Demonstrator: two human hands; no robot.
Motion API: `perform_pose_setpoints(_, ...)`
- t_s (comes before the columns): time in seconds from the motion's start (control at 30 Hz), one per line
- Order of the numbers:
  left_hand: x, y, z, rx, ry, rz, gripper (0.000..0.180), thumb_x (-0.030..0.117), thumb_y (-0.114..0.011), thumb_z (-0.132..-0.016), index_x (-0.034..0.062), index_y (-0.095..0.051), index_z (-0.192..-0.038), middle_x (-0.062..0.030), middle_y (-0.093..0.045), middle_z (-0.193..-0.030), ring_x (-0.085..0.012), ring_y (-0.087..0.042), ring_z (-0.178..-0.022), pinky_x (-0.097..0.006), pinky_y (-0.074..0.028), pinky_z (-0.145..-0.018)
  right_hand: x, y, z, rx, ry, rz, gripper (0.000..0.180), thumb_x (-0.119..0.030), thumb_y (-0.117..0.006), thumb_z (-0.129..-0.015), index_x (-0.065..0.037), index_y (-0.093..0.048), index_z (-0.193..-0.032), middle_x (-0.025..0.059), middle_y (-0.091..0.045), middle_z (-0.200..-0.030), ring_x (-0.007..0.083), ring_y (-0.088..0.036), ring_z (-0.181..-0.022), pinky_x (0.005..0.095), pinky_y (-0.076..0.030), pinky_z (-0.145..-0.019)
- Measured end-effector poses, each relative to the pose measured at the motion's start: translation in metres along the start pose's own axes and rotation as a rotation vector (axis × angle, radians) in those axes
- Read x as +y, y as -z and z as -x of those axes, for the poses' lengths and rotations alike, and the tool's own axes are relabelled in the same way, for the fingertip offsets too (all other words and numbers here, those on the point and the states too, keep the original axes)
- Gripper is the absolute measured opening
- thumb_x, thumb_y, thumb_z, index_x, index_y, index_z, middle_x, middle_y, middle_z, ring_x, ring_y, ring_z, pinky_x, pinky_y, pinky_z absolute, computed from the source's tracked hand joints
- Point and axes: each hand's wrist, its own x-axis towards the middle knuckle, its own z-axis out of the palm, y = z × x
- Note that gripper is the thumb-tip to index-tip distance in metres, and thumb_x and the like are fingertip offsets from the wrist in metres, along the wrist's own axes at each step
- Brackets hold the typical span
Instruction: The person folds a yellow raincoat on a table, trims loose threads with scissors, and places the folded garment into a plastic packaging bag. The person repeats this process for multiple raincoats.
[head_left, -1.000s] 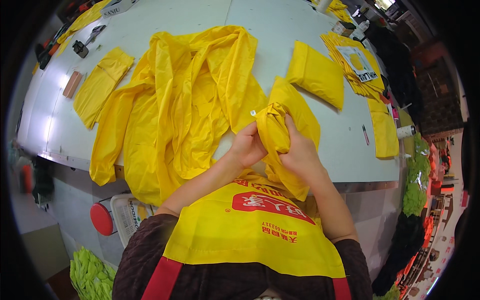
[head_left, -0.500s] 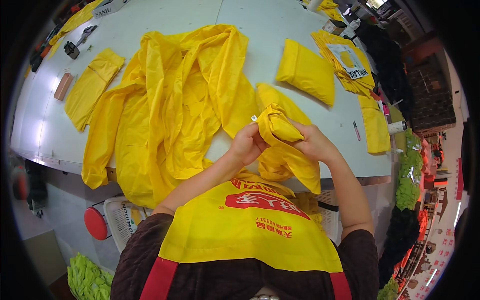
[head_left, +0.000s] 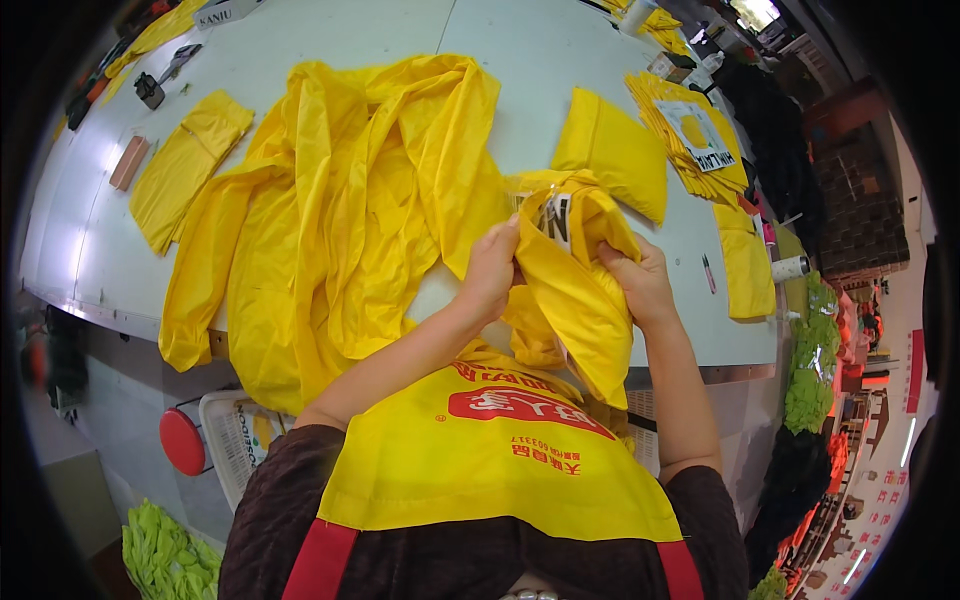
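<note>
Both my hands hold a yellow fabric pouch (head_left: 575, 310) at the table's front edge. My left hand (head_left: 492, 268) is closed on its left side, and my right hand (head_left: 638, 284) grips the right side with the thumb on top. A white card with dark print (head_left: 553, 222) and some clear plastic show inside the upper part of the pouch. Left of my hands a large yellow raincoat-like garment (head_left: 350, 210) lies loose and crumpled, partly hanging over the front edge. Just behind the pouch lies a plump yellow packet (head_left: 612, 155).
A folded yellow piece (head_left: 190, 170) and a brownish block (head_left: 128, 163) lie on the white table (head_left: 85, 250) at left. At right are stacked yellow pouches (head_left: 690, 130), a pen (head_left: 709, 274) and another folded yellow piece (head_left: 746, 262). A red stool (head_left: 183, 442) and a white basket (head_left: 222, 440) stand below.
The pouch has been turned and raised between my hands, uncovering the white card and clear plastic. My right hand has shifted slightly right and down. The garment stays in place.
</note>
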Motion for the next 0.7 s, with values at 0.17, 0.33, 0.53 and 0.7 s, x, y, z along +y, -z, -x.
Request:
perform_pose_setpoints(0.17,0.002,-0.009,0.036,0.029,-0.593,-0.508,0.032,0.024,-0.056,-0.087,0.0052,-0.052,-0.114,-0.0051,-0.057,-0.096,-0.0136,-0.053,-0.082,-0.028,-0.045,-0.073,-0.025,-0.001,-0.015,0.27,0.091,-0.044,0.018,-0.009,-0.056,-0.086,0.003,-0.06,-0.1,0.0014,-0.062,-0.09,0.0077,-0.054,-0.076,0.0228,-0.044,-0.067)
perform_pose_setpoints(0.33,0.049,-0.037,0.061,-0.496,-1.351,-1.389,0.039,0.026,-0.067,-0.074,0.0068,-0.055,-0.106,-0.0052,-0.054,-0.103,-0.0206,-0.05,-0.094,-0.034,-0.041,-0.083,-0.016,-0.005,-0.052,0.385,0.204,-0.029,0.02,-0.012,-0.055,-0.087,0.002,-0.06,-0.101,0.002,-0.062,-0.085,0.0082,-0.054,-0.073,0.0232,-0.044,-0.064)
perform_pose_setpoints(0.53,0.065,-0.043,0.048,-0.906,-1.501,-1.776,0.029,0.02,-0.063,-0.069,0.0091,-0.06,-0.096,-0.0048,-0.056,-0.108,-0.0223,-0.051,-0.101,-0.034,-0.042,-0.084,-0.026,0.015,-0.082,0.319,0.09,-0.057,0.021,-0.015,-0.057,-0.087,0.001,-0.06,-0.101,0.0044,-0.063,-0.086,0.0097,-0.057,-0.072,0.0248,-0.046,-0.063)
perform_pose_setpoints(0.7,0.063,-0.022,0.022,-1.005,-1.364,-1.494,0.016,0.01,-0.063,-0.07,0.0082,-0.063,-0.086,-0.0034,-0.06,-0.098,-0.022,-0.055,-0.094,-0.033,-0.046,-0.078,-0.008,0.07,-0.095,0.263,-0.002,-0.278,0.03,-0.013,-0.054,-0.089,0.0,-0.052,-0.115,0.0086,-0.06,-0.103,0.0176,-0.06,-0.087,0.0296,-0.05,-0.073)
